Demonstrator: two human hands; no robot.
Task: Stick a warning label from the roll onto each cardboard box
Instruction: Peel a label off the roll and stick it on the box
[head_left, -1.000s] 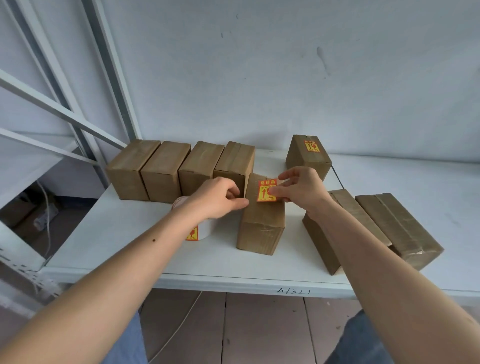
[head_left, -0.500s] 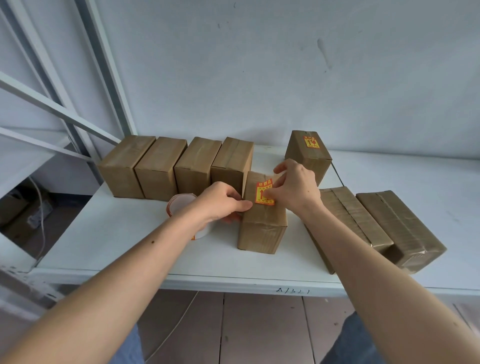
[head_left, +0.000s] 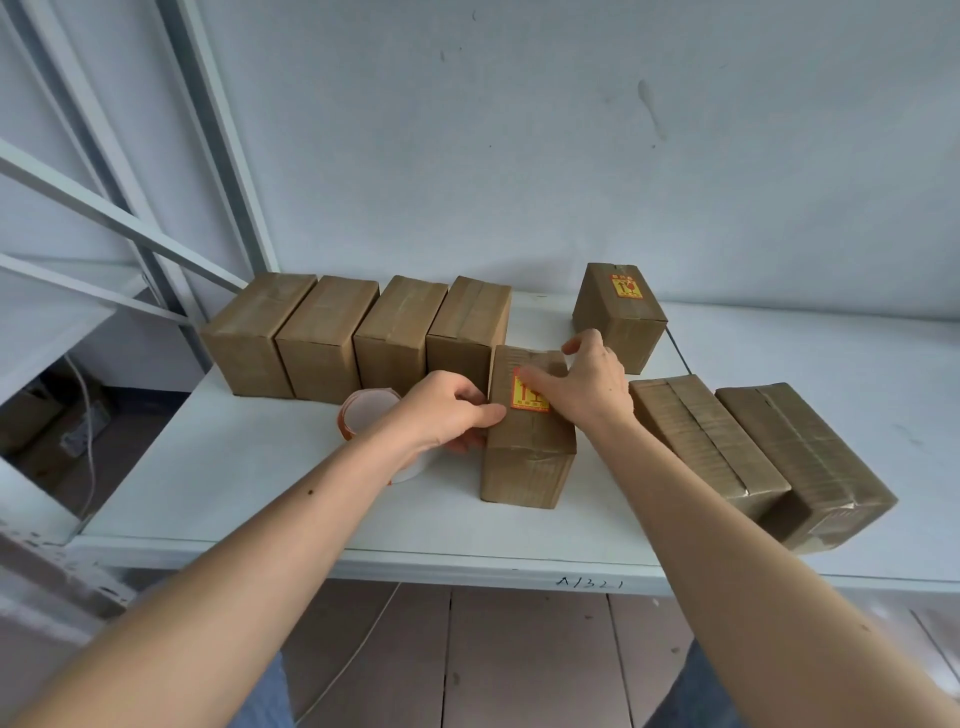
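A cardboard box (head_left: 527, 462) stands upright near the shelf's front, with a red and yellow warning label (head_left: 530, 397) lying on its top. My right hand (head_left: 587, 384) rests flat on the box top, its fingers pressing over the label's upper part. My left hand (head_left: 447, 413) grips the box's left side, thumb on the top edge. The label roll (head_left: 366, 413) sits on the shelf just left of the box, partly hidden by my left wrist. Another box (head_left: 621, 317) at the back carries a label (head_left: 626, 287).
A row of several unlabelled boxes (head_left: 353, 335) lines the back left of the white shelf (head_left: 234, 483). Two boxes (head_left: 758, 457) lie on their sides at the right. Metal rack struts (head_left: 130, 228) rise at the left. The wall stands close behind.
My right hand lowered the label onto the box top and now lies flat over it. My left hand moved from beside the box to gripping its left side.
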